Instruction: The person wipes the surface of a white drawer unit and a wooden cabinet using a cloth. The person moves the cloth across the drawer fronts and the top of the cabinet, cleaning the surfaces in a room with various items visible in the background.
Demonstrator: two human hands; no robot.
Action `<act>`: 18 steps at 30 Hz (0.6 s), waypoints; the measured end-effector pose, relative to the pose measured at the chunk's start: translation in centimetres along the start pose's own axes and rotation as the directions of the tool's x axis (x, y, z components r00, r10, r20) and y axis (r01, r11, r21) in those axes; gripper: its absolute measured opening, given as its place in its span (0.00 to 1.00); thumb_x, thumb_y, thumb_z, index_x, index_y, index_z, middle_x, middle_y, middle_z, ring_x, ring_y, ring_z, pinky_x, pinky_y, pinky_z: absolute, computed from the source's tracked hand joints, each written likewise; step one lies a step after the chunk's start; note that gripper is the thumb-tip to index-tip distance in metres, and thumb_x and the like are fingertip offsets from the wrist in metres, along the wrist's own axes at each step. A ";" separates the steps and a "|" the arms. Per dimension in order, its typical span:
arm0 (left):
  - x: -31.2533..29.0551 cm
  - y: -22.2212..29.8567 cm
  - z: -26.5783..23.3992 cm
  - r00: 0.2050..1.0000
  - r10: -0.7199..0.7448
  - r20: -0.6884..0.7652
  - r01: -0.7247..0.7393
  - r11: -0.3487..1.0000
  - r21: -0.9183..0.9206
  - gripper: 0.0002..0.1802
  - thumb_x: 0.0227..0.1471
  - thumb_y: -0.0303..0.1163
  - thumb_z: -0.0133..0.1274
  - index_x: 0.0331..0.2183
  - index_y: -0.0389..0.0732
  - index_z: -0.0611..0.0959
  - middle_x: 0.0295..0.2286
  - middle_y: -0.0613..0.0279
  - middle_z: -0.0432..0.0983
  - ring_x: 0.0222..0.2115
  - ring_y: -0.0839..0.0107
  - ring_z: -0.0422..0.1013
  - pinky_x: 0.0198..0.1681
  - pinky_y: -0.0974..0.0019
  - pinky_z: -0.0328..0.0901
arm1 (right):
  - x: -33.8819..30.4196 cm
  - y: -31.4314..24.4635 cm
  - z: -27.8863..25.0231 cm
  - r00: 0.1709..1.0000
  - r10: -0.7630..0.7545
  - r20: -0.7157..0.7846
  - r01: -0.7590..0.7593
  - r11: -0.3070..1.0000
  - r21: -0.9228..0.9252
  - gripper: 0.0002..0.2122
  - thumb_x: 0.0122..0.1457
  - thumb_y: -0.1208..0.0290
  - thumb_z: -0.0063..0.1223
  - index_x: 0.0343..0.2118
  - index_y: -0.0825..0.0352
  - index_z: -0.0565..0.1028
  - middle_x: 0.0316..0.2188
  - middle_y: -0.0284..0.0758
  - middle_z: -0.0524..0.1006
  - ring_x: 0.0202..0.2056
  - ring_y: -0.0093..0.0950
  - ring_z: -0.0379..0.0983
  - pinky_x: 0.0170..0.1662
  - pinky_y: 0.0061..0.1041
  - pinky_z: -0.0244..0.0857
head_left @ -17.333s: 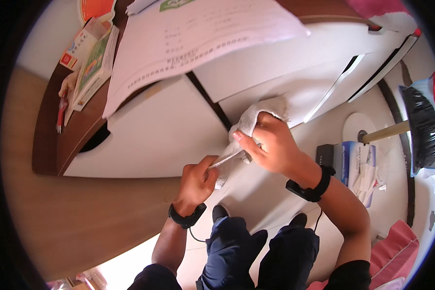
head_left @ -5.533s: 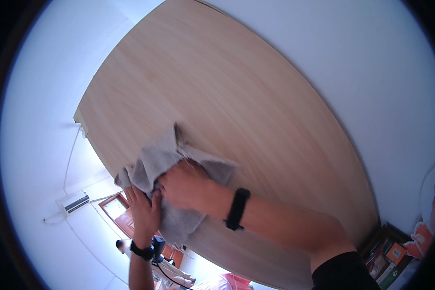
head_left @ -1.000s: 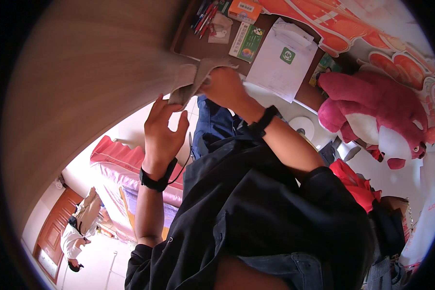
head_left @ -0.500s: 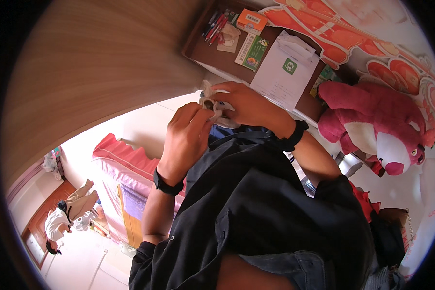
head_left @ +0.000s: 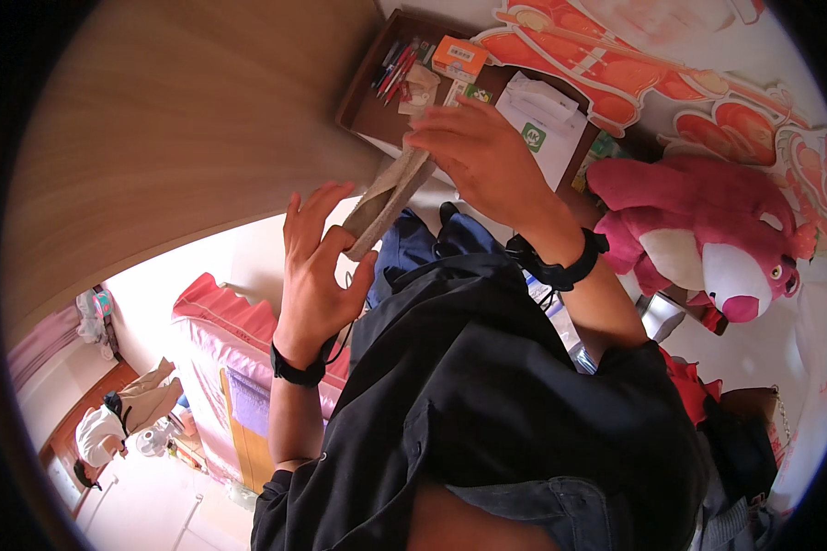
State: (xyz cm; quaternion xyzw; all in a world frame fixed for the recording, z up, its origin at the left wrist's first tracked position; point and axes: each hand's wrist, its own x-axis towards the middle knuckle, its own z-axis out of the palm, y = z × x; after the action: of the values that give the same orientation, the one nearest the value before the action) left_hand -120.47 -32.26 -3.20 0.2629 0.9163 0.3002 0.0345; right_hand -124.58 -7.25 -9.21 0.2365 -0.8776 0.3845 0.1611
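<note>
A wooden counter (head_left: 156, 119) fills ten o'clock; a pink plush (head_left: 698, 239) lies at three. The cloth (head_left: 390, 197), bunched half a second ago, is now drawn into a folded strip at twelve, pinched at top by the right hand (head_left: 482, 156) and pressed below by the left hand (head_left: 317, 275), fingers spread.
</note>
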 end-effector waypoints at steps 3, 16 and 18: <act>0.9 0.2 -0.3 1.000 0.029 -0.007 -0.029 0.998 -0.049 0.09 0.39 0.19 0.58 0.27 0.32 0.75 0.46 0.46 0.75 0.51 0.48 0.69 0.66 0.42 0.46 | 1.2 -1.1 -1.4 0.996 -0.004 -0.093 0.005 1.000 0.012 0.13 0.52 0.80 0.59 0.41 0.61 0.81 0.44 0.33 0.80 0.51 0.33 0.74 0.60 0.39 0.62; 2.5 -0.5 -1.6 0.989 -0.084 -0.122 0.082 0.996 -0.018 0.12 0.39 0.19 0.59 0.31 0.37 0.79 0.32 0.53 0.76 0.39 0.54 0.72 0.53 0.54 0.65 | 3.8 -3.7 -8.5 0.989 0.003 -0.147 0.000 1.000 0.018 0.11 0.54 0.83 0.55 0.39 0.66 0.80 0.33 0.36 0.80 0.34 0.33 0.78 0.39 0.26 0.71; 3.1 -0.4 -1.7 0.990 -0.002 -0.144 0.011 0.998 0.057 0.10 0.41 0.19 0.57 0.31 0.37 0.78 0.33 0.53 0.76 0.40 0.55 0.72 0.52 0.55 0.65 | 4.0 -4.1 -9.2 0.982 0.098 -0.159 -0.093 0.995 0.042 0.10 0.56 0.82 0.53 0.40 0.67 0.80 0.33 0.35 0.81 0.32 0.32 0.78 0.38 0.24 0.69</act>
State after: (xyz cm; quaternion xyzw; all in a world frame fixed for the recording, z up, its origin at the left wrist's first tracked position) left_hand -123.69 -31.85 -1.72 0.2383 0.9255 0.2918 -0.0384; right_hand -124.76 -3.88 1.10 0.1650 -0.8653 0.4247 0.2088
